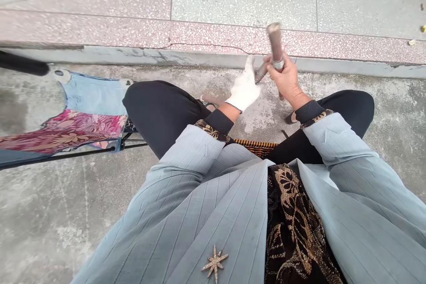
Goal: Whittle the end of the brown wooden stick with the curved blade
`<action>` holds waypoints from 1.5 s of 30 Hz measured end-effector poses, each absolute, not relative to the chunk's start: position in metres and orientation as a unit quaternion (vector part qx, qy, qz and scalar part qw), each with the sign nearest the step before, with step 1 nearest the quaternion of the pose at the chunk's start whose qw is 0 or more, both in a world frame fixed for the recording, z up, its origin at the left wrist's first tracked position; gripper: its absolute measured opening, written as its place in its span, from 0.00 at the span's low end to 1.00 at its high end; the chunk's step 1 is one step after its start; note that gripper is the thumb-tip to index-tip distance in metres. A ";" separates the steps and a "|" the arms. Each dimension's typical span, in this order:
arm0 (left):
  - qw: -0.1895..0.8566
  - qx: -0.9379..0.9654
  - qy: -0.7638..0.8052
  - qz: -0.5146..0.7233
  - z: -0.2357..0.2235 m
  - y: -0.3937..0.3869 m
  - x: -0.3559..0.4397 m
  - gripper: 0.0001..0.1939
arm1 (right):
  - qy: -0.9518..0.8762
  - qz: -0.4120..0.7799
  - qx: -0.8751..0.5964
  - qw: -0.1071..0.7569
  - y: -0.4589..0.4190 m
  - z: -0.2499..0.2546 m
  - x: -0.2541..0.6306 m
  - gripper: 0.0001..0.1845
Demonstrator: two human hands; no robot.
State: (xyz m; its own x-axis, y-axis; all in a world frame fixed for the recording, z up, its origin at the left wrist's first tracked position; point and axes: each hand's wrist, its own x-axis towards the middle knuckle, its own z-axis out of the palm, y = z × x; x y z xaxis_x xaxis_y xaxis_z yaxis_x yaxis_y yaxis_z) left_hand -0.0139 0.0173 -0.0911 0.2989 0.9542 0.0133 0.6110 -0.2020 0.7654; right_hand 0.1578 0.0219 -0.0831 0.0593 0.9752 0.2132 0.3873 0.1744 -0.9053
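Bare right hand point(286, 80) gripping a brown cylindrical handle with steel collar point(275, 45) over a grey concrete floor point(262, 115), white-gloved left hand point(244, 89) open beside a tapered grey metal rod point(261, 72); a loosened grip could drop either.

The left forearm point(176, 159) and right forearm point(339, 142) angle inward from bent elbows, bringing the hands close together. The left hand point(244, 88) wears a white knit glove, its fingers point(249, 69) straight and together, pointing up, with the left wrist point(230, 112) bare. Just beside it, the bare right hand point(286, 80) curls shut around a tool handle point(275, 44), the right wrist point(301, 96) turned slightly inward
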 end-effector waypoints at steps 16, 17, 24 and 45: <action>0.433 0.702 0.502 0.258 -0.082 0.015 -0.009 0.41 | -0.430 0.518 -0.586 0.451 0.012 -0.071 0.152 0.23; 0.435 0.708 0.492 0.260 -0.081 0.013 -0.009 0.40 | -0.418 0.528 -0.582 0.456 0.011 -0.070 0.151 0.25; 0.400 0.717 0.411 0.397 -0.068 0.015 -0.018 0.17 | -0.385 0.566 -0.546 0.483 0.009 -0.051 0.157 0.29; 0.270 0.769 0.503 0.289 -0.059 0.017 -0.021 0.10 | -0.421 0.439 -0.657 0.446 0.013 -0.059 0.160 0.24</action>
